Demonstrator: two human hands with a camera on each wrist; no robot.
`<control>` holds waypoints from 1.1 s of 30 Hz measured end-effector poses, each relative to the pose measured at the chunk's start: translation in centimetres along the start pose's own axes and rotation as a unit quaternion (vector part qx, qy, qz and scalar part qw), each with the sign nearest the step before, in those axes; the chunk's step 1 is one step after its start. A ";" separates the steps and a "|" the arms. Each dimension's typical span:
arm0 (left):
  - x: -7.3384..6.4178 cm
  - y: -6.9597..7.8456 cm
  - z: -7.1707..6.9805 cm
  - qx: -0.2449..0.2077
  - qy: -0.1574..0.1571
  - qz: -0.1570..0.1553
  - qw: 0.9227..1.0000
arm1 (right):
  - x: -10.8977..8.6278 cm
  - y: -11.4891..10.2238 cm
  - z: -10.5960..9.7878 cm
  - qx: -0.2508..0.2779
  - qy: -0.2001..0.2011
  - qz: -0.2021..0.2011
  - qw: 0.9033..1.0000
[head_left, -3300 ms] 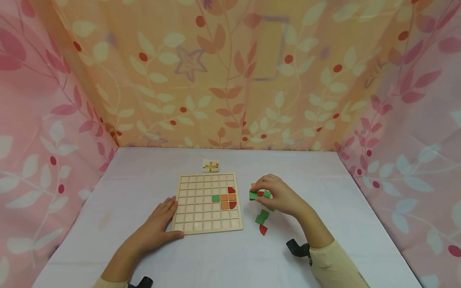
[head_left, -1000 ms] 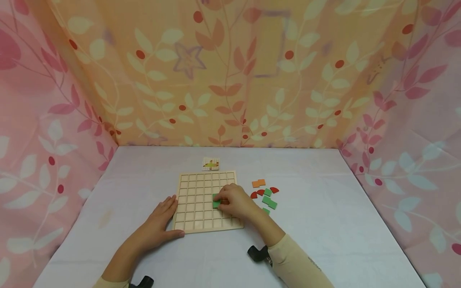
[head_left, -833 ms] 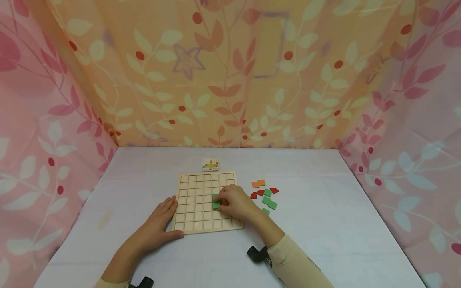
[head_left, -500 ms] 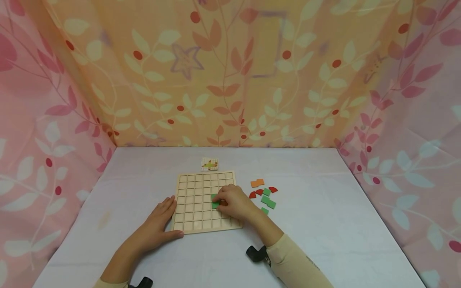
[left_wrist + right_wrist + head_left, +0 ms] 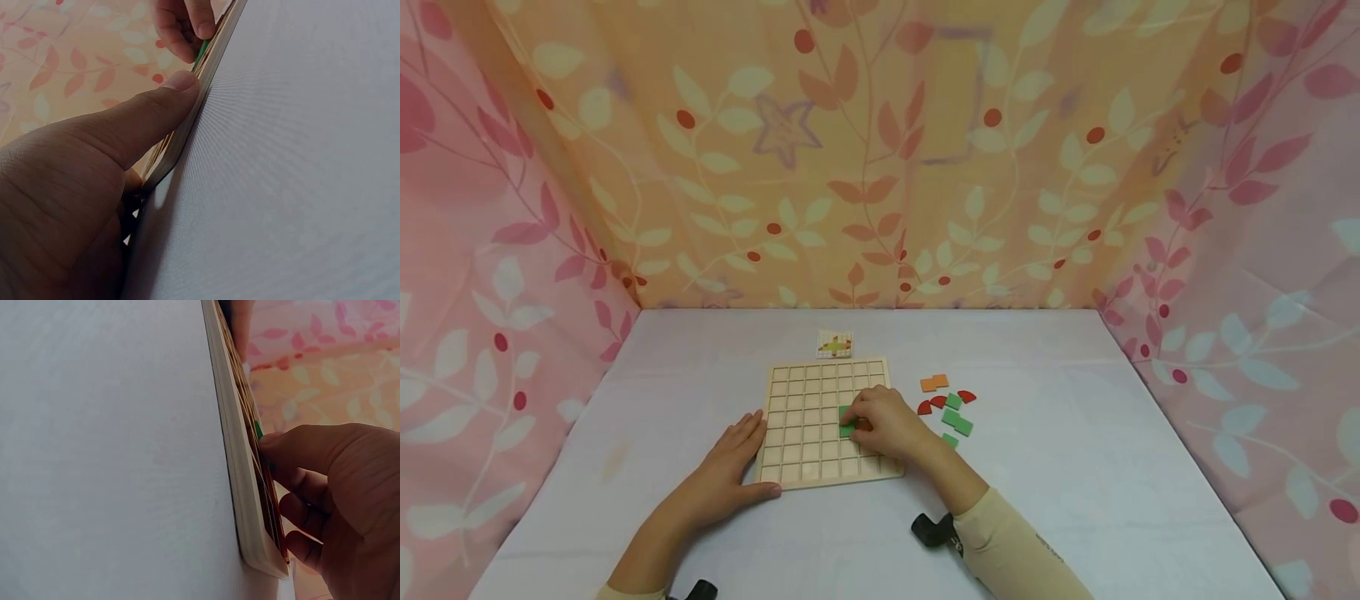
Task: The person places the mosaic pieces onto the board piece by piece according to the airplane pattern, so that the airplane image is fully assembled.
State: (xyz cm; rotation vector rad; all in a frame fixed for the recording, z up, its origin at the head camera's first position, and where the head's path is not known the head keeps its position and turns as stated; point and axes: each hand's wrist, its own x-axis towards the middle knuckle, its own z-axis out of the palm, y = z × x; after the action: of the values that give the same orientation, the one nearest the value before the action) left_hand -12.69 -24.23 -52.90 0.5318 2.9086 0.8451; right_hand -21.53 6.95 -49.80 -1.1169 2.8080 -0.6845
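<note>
A square wooden grid board (image 5: 801, 454) lies flat on the white table. My left hand (image 5: 722, 475) rests at its left side, fingers extended along the edge and thumb at the near left corner. Over the board's right half, my right hand (image 5: 891, 427) pinches a green square tile (image 5: 847, 432) at the grid, thumb tip right on it in the right wrist view. Another green tile (image 5: 844, 412) sits directly behind that one, partly under the fingers. This hand hides most of the coloured pieces on the board's right side.
Loose pieces lie right of the board: orange squares (image 5: 935, 383), red quarter-rounds (image 5: 938, 402) and several green squares (image 5: 957, 422). A small pattern card (image 5: 835, 344) lies behind the board. Patterned cloth walls (image 5: 880, 208) enclose the table's back and sides.
Since the oldest frame, my right hand has moved left from the loose pieces onto the board, bringing a green tile. Over the last second both hands stay nearly still.
</note>
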 end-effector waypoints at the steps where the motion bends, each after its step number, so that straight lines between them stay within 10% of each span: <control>1: 0.0 0.0 0.0 0.001 0.002 0.002 1.000 | 0.0 0.1 0.1 -0.001 0.001 -0.002 1.000; 11: -0.1 -0.1 -0.1 0.000 0.004 0.007 1.000 | 0.2 -0.1 -0.5 -0.008 0.022 -0.009 1.000; 33: -0.1 0.0 0.0 0.002 -0.001 0.004 1.000 | -5.1 3.5 -10.2 -0.037 0.106 0.065 0.992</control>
State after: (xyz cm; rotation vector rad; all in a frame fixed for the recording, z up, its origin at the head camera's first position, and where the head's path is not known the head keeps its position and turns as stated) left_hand -12.62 -24.27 -52.95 0.5448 2.9087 0.8391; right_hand -22.03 16.48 -42.68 -0.9112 3.0738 -0.7323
